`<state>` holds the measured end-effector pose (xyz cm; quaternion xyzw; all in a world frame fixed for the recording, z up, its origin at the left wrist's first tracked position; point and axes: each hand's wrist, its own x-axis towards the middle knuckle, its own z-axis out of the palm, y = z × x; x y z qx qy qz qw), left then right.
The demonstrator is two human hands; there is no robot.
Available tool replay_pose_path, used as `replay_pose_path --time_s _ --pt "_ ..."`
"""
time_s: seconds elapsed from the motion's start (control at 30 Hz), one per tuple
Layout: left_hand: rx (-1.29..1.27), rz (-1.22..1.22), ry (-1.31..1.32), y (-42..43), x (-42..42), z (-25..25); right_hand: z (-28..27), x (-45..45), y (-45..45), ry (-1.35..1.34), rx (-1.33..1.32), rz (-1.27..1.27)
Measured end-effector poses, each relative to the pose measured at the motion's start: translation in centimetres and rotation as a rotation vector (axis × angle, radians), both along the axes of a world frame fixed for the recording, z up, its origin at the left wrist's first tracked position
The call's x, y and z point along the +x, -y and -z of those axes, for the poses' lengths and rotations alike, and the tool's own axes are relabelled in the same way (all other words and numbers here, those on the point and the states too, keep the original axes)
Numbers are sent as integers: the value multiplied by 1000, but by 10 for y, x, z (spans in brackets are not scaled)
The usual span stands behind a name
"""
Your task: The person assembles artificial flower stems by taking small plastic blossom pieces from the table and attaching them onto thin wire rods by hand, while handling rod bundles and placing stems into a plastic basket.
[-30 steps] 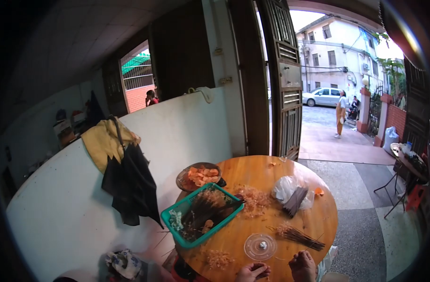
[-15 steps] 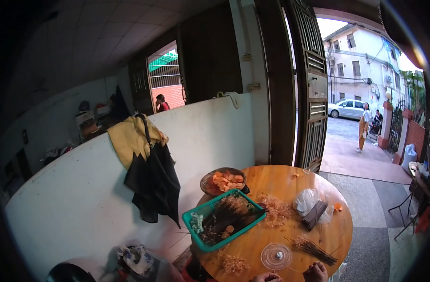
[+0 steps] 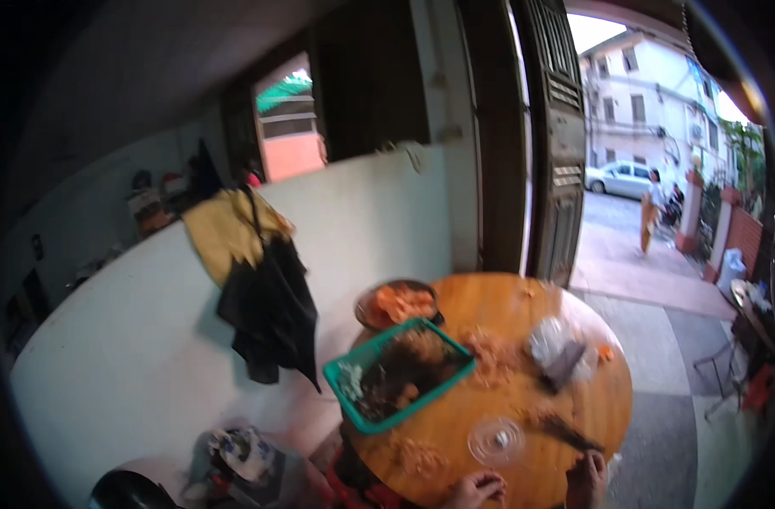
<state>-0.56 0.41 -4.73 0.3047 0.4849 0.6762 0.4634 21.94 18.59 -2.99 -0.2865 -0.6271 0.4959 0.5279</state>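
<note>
Stem bundle beside a clear lid
Dark and thin, the bundle lies slanted on the wooden tabletop, paler fuzzy end toward the round, flat-lying lid, which has a small white lump at its middle.

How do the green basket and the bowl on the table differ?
The green basket is rectangular; the bowl is round. The basket is larger than the bowl. The basket holds mostly dark, tangled material, the bowl orange pieces. Both are open-topped and on the wooden table.
</note>
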Motion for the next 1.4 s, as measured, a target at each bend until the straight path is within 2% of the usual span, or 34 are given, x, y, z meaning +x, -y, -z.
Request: replay_pose_path --time_s 0.03,0.1,0.23,0.3,0.5,0.6,0.7,0.8,1.0,1.1,1.4 --pt "2 36 45 1 0 1 -50 -14 22 -519 -575 -135" --pt "-1 57 64 2 -1 6 -32 -21 23 -504 -605 -115" --pt "-8 -10 73 9 7 -24 -28 -36 49 -518 -680 -224" --pt "37 -14 95 10 8 -25 -25 -46 61 -558 -683 -286" --pt "43 -29 62 16 9 -25 -4 -63 80 -434 -592 -283" --pt "36 -39 62 15 8 -26 1 -67 81 -503 -528 -283" --pt "35 -36 -28 14 8 -27 0 -74 83 -508 -523 -290" --pt "61 -52 2 13 9 -27 2 -78 89 -411 -423 -294" --pt "47 -44 -20 14 9 -29 2 -82 91 -498 -370 -297" --pt "74 -32 -13 13 8 -27 1 -84 92 -429 -314 -276" --pt "71 -41 -4 13 9 -27 -1 -84 92 -423 -311 -278"
